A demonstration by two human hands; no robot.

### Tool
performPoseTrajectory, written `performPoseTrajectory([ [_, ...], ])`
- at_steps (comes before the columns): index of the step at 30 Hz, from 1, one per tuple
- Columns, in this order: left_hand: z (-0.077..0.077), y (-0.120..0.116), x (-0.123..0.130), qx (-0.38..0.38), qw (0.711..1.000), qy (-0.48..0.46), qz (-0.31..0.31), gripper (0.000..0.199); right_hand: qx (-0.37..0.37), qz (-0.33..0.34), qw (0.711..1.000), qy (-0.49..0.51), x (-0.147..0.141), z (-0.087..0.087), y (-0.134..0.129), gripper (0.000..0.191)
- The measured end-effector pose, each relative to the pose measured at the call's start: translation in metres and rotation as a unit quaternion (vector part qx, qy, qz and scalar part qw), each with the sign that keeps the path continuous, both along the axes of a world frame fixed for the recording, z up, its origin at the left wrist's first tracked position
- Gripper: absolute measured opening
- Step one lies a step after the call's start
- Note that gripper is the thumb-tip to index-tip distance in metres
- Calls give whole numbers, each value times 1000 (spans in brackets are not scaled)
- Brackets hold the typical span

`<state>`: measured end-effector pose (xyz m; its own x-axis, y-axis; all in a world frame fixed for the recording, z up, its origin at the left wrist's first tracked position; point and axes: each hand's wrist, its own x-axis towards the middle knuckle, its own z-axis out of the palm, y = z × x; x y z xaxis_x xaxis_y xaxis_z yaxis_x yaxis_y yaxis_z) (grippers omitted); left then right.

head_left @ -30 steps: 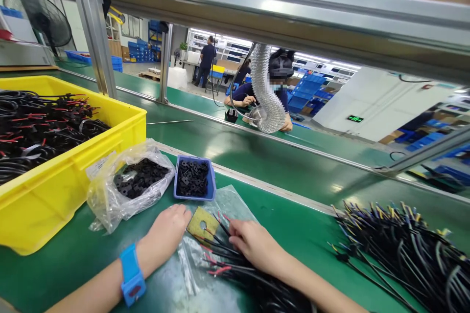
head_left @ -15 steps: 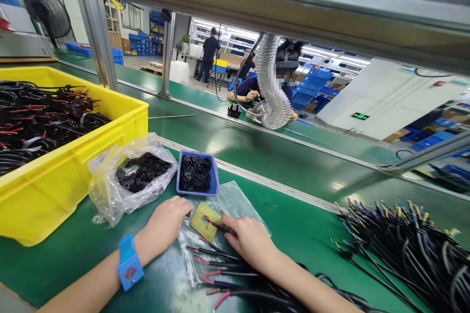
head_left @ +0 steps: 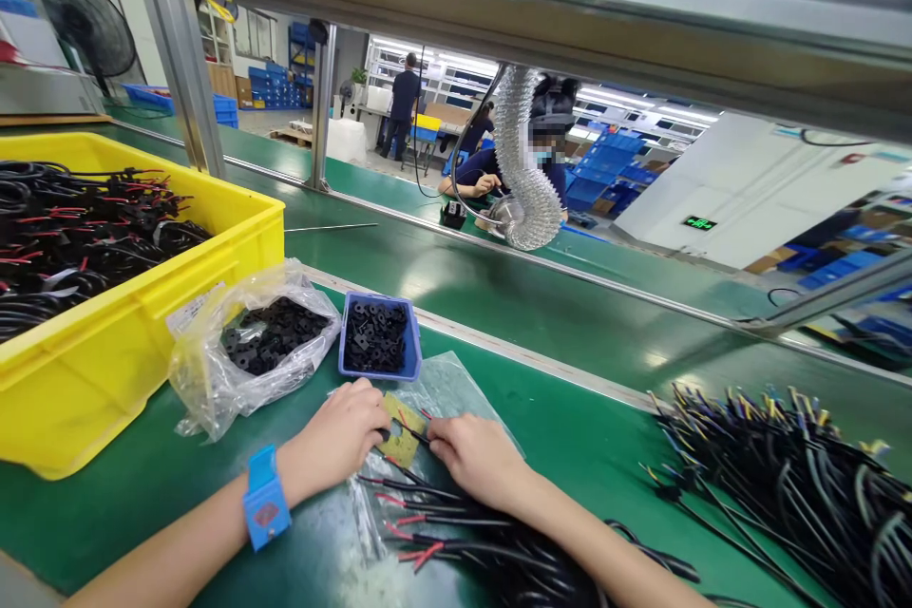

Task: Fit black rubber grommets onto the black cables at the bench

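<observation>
Pinched in my right hand (head_left: 471, 454) is a black cable (head_left: 419, 437), its thin red and black wire ends lying over a yellowish square plate (head_left: 408, 446) with a hole in it. My left hand (head_left: 343, 437) is closed at the plate's left edge on a small black plastic part (head_left: 386, 433), mostly hidden by the fingers. The plate rests on a clear plastic bag (head_left: 456, 389). Below my right hand lies a bundle of black cables (head_left: 491, 524) with red wire ends pointing left. A small blue bin (head_left: 414, 342) of black plastic parts stands just behind my left hand.
A clear bag (head_left: 196, 366) of black parts sits beside a yellow crate (head_left: 178, 290) filled with cables. More cables (head_left: 790, 494) are piled at the right. Beyond the metal rail (head_left: 541, 356), a co-worker (head_left: 477, 176) sits behind a flexible duct (head_left: 523, 161).
My left hand has moved right to the plate's left edge, bringing the black part close to the wire ends. My right hand keeps its place with the cable.
</observation>
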<state>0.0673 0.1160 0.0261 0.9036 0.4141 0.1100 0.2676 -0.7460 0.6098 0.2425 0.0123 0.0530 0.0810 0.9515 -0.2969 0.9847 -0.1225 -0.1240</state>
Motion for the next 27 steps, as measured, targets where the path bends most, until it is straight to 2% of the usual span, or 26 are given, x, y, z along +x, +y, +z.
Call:
performPoseTrajectory([
  [2,-2,2,3,-129,989,-50,54,12,12,-10,999,37,2,2,-2,15],
  [3,-3,3,5,-216,970,-75,86,10,21,-20,997,70,4,3,-4,15],
  [5,-7,2,9,-396,901,-120,134,12,47,-40,989,136,5,4,-7,16],
  [7,-9,0,12,-533,817,-155,156,25,74,-46,983,164,4,5,-10,18],
  [9,-10,-3,13,-609,756,-178,163,38,95,-34,984,144,3,4,-12,19],
  [11,-9,-7,12,-641,727,-183,163,44,108,-24,986,126,2,3,-13,21],
  [14,-7,-9,12,-652,720,-178,161,46,115,-17,987,109,1,3,-15,23],
  [19,-9,-10,13,-650,726,-171,149,44,114,-9,988,101,0,5,-17,25],
  [23,-13,-11,15,-633,739,-181,143,41,102,18,989,102,-1,8,-18,25],
  [27,-14,-12,18,-599,766,-196,126,37,93,38,990,96,-1,8,-17,24],
])
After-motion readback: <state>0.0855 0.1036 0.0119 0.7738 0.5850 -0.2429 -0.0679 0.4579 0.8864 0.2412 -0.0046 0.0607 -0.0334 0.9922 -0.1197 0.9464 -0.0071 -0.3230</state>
